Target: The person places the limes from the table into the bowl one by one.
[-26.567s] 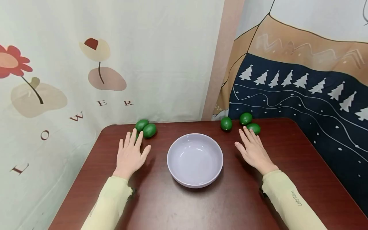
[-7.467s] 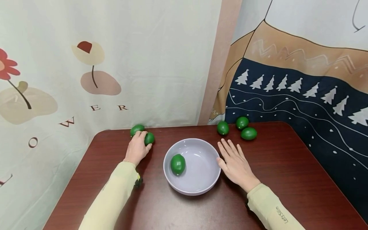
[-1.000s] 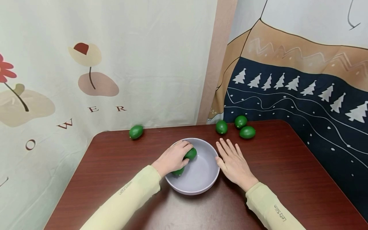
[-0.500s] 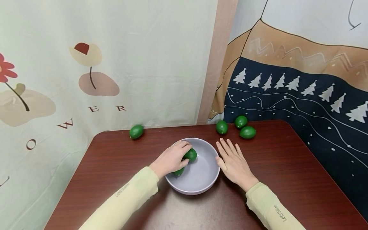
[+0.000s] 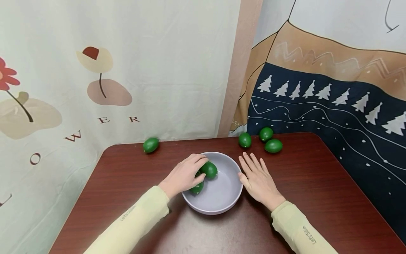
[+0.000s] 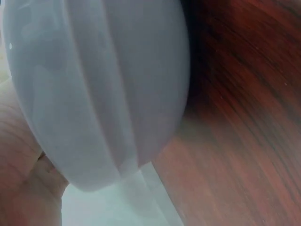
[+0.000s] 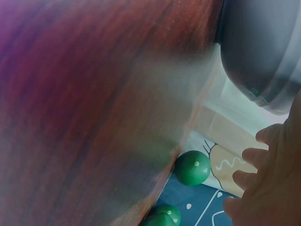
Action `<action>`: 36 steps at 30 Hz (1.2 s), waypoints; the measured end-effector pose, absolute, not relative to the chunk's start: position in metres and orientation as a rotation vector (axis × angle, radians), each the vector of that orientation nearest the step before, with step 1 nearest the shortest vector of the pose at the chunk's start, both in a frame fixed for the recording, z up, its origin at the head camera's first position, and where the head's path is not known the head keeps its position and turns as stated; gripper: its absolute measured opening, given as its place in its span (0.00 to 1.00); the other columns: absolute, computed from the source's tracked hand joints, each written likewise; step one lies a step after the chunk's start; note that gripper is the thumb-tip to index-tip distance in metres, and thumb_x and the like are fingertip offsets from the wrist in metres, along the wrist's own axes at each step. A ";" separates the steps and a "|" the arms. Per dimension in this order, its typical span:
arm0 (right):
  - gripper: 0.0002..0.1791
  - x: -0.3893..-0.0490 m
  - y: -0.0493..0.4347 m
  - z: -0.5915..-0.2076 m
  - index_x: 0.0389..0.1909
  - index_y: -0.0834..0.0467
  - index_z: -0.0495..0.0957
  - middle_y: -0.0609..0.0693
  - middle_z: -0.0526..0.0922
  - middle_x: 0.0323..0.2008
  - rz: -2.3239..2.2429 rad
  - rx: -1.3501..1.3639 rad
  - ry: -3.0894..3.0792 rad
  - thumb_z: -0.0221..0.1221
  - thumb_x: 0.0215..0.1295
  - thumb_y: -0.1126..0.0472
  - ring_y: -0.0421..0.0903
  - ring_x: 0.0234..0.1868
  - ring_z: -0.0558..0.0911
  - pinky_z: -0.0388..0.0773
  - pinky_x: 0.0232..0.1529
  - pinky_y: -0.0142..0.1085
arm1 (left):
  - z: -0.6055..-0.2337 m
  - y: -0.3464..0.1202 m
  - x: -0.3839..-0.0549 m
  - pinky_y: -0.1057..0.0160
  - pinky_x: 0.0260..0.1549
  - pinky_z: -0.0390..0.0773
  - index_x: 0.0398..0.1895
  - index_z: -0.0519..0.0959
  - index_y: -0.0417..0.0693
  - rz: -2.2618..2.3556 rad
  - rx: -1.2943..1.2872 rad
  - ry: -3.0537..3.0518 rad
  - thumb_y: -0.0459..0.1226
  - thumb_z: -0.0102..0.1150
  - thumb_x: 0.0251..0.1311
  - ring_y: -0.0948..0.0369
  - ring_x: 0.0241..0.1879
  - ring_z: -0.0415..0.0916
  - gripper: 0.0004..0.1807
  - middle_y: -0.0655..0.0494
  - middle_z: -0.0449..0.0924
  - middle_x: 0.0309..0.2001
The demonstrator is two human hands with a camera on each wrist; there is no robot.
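Note:
A pale lilac bowl (image 5: 223,194) stands mid-table with two limes inside. My left hand (image 5: 184,175) reaches over its left rim, fingers and thumb spread loosely beside the farther lime (image 5: 209,170). Under the thumb, the nearer lime (image 5: 197,188) is partly hidden. My right hand (image 5: 259,181) has its fingers straight, its thumb right at the bowl's right rim. In the left wrist view the bowl's outer wall (image 6: 108,84) covers most of the left hand (image 6: 21,160). The right wrist view has the right hand (image 7: 273,183) below the bowl's side (image 7: 263,42).
At the table's back left lies one lime (image 5: 150,145). Three more sit at the back right: one lime (image 5: 245,140) alone, another lime (image 5: 266,134) close to a third lime (image 5: 273,145). Printed curtains (image 5: 177,70) hang behind the dark red wooden table (image 5: 127,165).
Over the last second my left hand has loosened from the second lime and drawn slightly left; that lime stays in the bowl. Earlier it lay at the back left. My right hand has kept still.

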State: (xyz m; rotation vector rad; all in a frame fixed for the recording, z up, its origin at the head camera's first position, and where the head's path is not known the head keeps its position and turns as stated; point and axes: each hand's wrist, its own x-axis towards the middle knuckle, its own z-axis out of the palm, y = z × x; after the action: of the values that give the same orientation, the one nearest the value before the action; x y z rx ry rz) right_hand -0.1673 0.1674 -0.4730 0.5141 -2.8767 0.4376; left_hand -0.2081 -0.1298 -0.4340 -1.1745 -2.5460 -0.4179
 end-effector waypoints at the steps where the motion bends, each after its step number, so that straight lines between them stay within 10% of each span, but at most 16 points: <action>1: 0.35 -0.167 0.167 -0.473 0.80 0.59 0.59 0.57 0.55 0.81 0.439 0.514 -2.877 0.48 0.80 0.47 0.61 0.82 0.52 0.44 0.80 0.58 | -0.434 -0.131 -0.208 0.57 0.60 0.79 0.59 0.80 0.41 -0.413 -1.168 -2.547 0.37 0.70 0.60 0.54 0.60 0.76 0.23 0.49 0.79 0.59; 36: 0.35 -0.167 0.168 -0.472 0.80 0.59 0.59 0.57 0.55 0.81 0.426 0.509 -2.878 0.47 0.80 0.47 0.61 0.82 0.51 0.43 0.80 0.59 | -0.437 -0.187 -0.226 0.46 0.67 0.73 0.66 0.76 0.38 -0.422 -0.855 -2.645 0.41 0.62 0.68 0.46 0.66 0.73 0.27 0.42 0.77 0.64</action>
State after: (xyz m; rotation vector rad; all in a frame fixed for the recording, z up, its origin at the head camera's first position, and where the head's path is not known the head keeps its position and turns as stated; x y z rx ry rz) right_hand -0.1666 0.1676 -0.4720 0.5095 -2.8784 0.4259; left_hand -0.2257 -0.1869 -0.4371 -0.8552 -2.6446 -0.4223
